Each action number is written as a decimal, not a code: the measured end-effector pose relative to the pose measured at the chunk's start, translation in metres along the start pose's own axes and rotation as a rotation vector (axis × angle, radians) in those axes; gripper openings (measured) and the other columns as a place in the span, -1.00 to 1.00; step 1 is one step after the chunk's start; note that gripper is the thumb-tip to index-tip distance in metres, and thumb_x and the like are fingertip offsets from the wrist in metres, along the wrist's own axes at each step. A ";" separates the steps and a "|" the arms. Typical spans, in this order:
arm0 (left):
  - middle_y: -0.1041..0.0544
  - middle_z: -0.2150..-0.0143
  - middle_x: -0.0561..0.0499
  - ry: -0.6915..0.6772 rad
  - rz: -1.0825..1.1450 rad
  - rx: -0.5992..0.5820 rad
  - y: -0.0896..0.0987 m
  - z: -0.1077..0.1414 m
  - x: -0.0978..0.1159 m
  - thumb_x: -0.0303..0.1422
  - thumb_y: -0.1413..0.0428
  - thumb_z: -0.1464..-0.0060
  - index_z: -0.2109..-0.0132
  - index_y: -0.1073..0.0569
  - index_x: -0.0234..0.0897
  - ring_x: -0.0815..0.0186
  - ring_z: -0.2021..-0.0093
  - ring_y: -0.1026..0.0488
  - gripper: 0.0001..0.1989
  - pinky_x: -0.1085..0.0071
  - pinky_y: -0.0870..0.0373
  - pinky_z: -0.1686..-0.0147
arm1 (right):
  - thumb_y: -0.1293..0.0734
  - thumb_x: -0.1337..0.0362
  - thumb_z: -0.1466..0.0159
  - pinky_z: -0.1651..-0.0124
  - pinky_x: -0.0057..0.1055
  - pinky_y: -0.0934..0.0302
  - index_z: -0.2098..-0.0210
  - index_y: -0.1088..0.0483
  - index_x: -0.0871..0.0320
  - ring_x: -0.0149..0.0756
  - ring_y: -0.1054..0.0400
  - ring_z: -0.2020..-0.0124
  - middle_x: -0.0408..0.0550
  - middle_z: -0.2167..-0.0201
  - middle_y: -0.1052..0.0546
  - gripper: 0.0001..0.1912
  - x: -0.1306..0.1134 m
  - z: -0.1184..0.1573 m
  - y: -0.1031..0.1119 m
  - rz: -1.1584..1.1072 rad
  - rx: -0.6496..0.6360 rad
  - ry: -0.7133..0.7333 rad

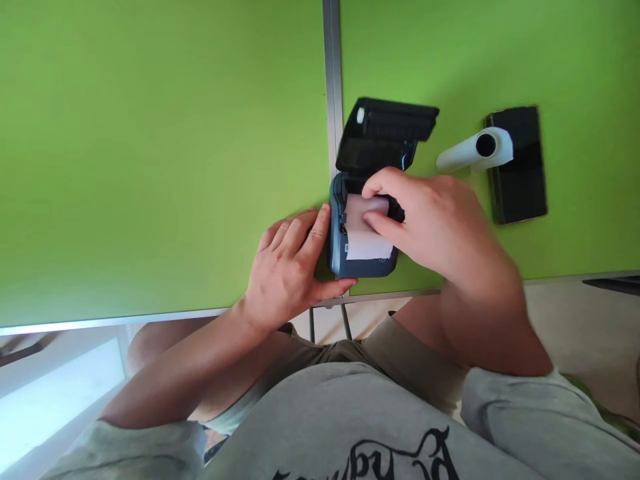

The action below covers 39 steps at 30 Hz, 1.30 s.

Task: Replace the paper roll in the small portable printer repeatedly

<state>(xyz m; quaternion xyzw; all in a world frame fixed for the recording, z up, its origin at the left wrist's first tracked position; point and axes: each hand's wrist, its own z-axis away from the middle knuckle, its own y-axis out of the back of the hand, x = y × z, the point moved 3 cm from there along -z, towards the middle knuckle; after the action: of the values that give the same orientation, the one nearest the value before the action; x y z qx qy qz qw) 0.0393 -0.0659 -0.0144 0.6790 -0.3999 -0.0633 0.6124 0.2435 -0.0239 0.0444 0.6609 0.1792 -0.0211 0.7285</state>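
A small dark blue portable thermal printer (363,269) lies near the table's front edge, its black lid (377,150) swung up and back. Inside the compartment is a white paper roll (370,243), with a strip of paper hanging over the printer's front. My left hand (287,267) braces the printer, index finger along its left side and thumb at its front edge. From the right, my right hand (433,217) reaches into the compartment, thumb and index finger curled on the paper roll. Its other fingers are hidden behind the hand.
Right of the printer stands a white paper roll (457,153) with a dark core, its loose end overlapping a black phone-like slab (520,190). A grey metal seam (333,67) divides the green tabletop (150,147). The table's front edge runs just below the printer.
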 end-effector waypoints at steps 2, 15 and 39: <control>-0.52 -0.26 -0.36 0.006 0.005 -0.005 0.000 0.000 0.000 0.28 0.04 -0.28 -0.54 -0.08 -0.46 -0.06 -0.21 -0.50 0.02 0.10 -0.34 -0.22 | -0.41 0.27 -0.24 0.41 -0.33 0.06 0.08 -0.57 -0.01 -0.23 -0.37 0.48 -0.12 0.39 -0.64 -0.75 0.004 -0.002 -0.001 -0.032 -0.033 0.049; -0.51 -0.27 -0.35 0.009 -0.010 -0.041 0.002 -0.001 -0.001 0.29 0.04 -0.28 -0.55 -0.05 -0.44 -0.03 -0.21 -0.49 0.03 0.12 -0.32 -0.22 | -0.50 0.29 -0.13 0.52 -0.32 -0.20 0.22 -0.55 -0.04 -0.37 -0.37 0.51 -0.21 0.29 -0.66 -0.78 0.013 -0.001 0.021 -0.608 0.123 0.027; -0.52 -0.25 -0.33 0.014 -0.002 -0.022 0.002 -0.002 -0.001 0.30 0.00 -0.25 -0.56 -0.03 -0.41 -0.02 -0.20 -0.50 0.05 0.14 -0.35 -0.21 | -0.39 -0.01 -0.28 0.29 -0.19 -0.19 0.43 -0.19 -0.01 -0.25 -0.24 0.44 -0.14 0.49 -0.36 -0.65 0.064 0.003 -0.032 -0.426 0.565 -0.196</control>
<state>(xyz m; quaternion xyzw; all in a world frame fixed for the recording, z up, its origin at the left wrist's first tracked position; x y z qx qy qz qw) 0.0389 -0.0639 -0.0126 0.6730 -0.3943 -0.0635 0.6225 0.2951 -0.0175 -0.0043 0.7786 0.2296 -0.2842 0.5102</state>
